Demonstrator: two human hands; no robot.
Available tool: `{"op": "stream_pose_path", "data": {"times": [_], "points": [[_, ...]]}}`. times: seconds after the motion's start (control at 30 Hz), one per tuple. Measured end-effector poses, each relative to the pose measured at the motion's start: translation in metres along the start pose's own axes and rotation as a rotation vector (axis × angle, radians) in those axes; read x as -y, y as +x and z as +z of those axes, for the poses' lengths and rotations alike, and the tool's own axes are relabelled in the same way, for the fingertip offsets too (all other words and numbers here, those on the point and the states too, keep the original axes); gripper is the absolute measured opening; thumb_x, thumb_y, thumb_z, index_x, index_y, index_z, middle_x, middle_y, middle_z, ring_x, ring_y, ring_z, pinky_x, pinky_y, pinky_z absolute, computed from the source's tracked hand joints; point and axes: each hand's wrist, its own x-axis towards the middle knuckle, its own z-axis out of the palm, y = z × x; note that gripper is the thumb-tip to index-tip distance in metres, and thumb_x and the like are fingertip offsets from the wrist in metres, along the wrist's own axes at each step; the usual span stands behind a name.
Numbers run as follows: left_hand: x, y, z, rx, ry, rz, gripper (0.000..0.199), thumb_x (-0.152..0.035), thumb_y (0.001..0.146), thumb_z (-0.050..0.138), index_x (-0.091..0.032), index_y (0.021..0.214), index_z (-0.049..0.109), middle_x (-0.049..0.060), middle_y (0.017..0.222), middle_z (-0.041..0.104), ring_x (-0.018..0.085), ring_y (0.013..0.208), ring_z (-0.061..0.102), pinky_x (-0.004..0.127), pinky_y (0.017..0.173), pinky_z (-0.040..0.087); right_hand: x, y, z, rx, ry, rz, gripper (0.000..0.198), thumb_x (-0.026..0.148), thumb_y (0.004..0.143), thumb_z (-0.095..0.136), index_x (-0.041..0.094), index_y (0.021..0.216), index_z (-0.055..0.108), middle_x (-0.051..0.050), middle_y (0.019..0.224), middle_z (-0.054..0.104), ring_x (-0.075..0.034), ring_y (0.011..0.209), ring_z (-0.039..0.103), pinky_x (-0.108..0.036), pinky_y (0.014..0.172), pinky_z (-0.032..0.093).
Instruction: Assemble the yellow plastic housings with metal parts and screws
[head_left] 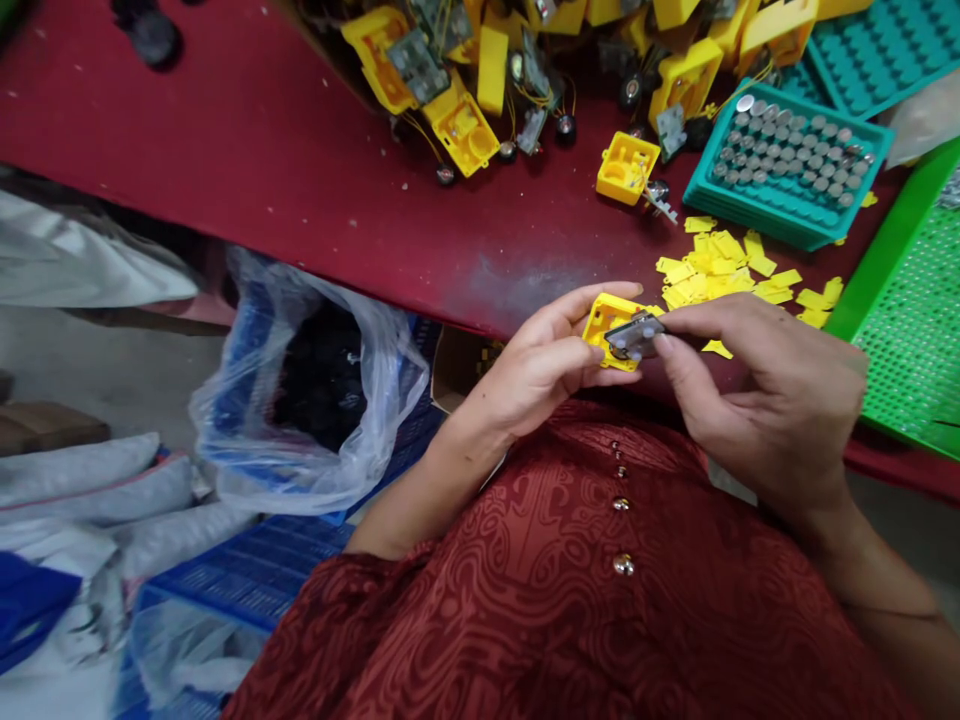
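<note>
Case (602,320) is cradled at the table's (300,190) edge by the left hand (536,350), which is curled around it, open side up, apparently so the inside can be reached. Board (631,336) is pinched between the thumb and 1 finger of the right hand (772,385), tilted over the case. Tabs (709,268) are heaped nearby, presumably for easy reach.

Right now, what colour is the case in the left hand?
The case is yellow, showing best in the head view.
</note>
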Motion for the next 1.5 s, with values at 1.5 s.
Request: {"op": "stream_pose_path", "data": {"times": [1.5], "points": [[0.004, 0.008, 0.015, -0.134, 0.222, 0.095, 0.063, -0.01, 0.068, 0.086, -0.024, 0.129, 0.076, 0.003, 0.13, 0.077, 0.022, 0.119, 0.072, 0.025, 0.088, 0.063, -0.024, 0.002, 0.0, 0.141, -0.099, -0.069, 0.019, 0.017, 0.103, 0.058, 0.015, 0.094, 0.074, -0.008, 0.095, 0.077, -0.019, 0.086, 0.071, -0.033, 0.078, 0.055]]}}
